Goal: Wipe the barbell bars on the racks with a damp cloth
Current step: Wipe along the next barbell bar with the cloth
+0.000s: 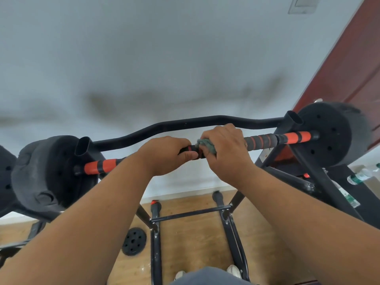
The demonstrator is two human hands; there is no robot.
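A barbell bar [267,140] with black and orange grip bands lies across a black rack [205,121], with black weight plates at its left end [51,171] and right end [329,132]. My left hand [166,155] is wrapped around the middle of the bar. Just to its right, my right hand [226,149] presses a grey-green cloth [205,144] around the bar. The two hands nearly touch. The bar's middle is hidden under them.
The rack's black legs and crossbar [191,213] stand on a wooden floor below. A loose black plate [134,241] lies on the floor at left. Plastic bottles [357,177] sit at right near a dark red door [353,64]. A white wall is ahead.
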